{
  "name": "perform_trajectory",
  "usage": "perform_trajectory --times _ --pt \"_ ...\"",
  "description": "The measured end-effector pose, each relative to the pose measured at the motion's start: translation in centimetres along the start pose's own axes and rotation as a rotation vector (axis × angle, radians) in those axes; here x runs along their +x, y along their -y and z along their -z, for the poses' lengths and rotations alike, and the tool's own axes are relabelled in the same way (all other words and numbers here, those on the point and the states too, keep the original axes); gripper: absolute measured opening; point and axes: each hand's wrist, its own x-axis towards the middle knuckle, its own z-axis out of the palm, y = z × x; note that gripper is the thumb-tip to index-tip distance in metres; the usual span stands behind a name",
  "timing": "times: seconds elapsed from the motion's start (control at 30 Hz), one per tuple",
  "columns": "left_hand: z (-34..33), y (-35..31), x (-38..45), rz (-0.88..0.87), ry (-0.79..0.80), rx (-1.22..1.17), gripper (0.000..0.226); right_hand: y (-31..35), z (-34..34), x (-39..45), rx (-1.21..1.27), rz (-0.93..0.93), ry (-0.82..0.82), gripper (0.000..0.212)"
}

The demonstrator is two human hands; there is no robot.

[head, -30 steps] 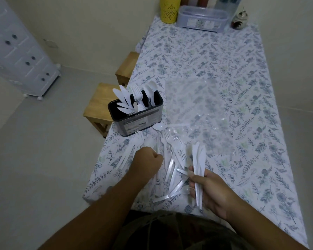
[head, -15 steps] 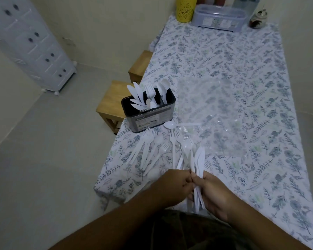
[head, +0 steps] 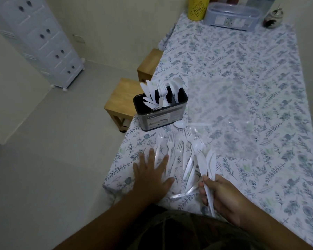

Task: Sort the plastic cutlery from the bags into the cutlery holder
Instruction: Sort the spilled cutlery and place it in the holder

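Observation:
A dark cutlery holder [head: 161,116] stands near the table's left edge with white knives, forks and spoons upright in it. Loose white forks [head: 170,147] lie fanned on the floral cloth in front of it, and a single spoon [head: 181,125] lies beside the holder. My right hand [head: 222,193] grips a small bundle of white plastic knives [head: 209,164], blades pointing away from me. My left hand [head: 152,175] hovers flat with spread fingers over the forks' handles and holds nothing. Clear empty bags [head: 224,112] lie flat right of the holder.
Two wooden stools [head: 119,100] stand against the table's left side. At the far end are a yellow cup [head: 197,8], a clear lidded box [head: 231,15] and a small jar [head: 272,19]. A white drawer unit [head: 38,40] stands by the left wall.
My left hand has left the knife bundle in my right hand, opened, and moved left over the loose forks. The camera view shifted slightly.

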Motion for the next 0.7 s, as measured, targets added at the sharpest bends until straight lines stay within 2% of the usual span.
perform_trajectory --times 0.17,0.27,0.43,0.53,0.63,0.7 --pt "-0.3 -0.1 -0.5 -0.067 -0.077 -0.019 0.083 0.0 -0.5 -0.5 -0.009 0.0 -0.05 0.021" --pt "0.3 1.1 0.0 0.013 -0.159 -0.181 0.08 0.1 -0.8 -0.8 0.014 -0.001 -0.077 0.021" --pt "1.1 3.7 0.4 0.014 -0.334 -0.434 0.055 0.0 -1.4 -1.0 0.138 -0.015 -0.091 0.011" --pt "1.5 5.6 0.3 0.041 -0.438 -0.578 0.049 -0.2 -1.6 -1.1 0.131 -0.002 -0.14 0.008" --pt "1.5 7.8 -0.1 0.044 -0.53 -0.602 0.044 -0.4 -2.2 -1.6 0.135 -0.004 -0.167 0.016" --pt "1.5 9.2 -0.6 -0.018 -0.516 -0.539 0.037 -0.5 -2.6 -2.1 0.137 -0.012 -0.179 0.021"
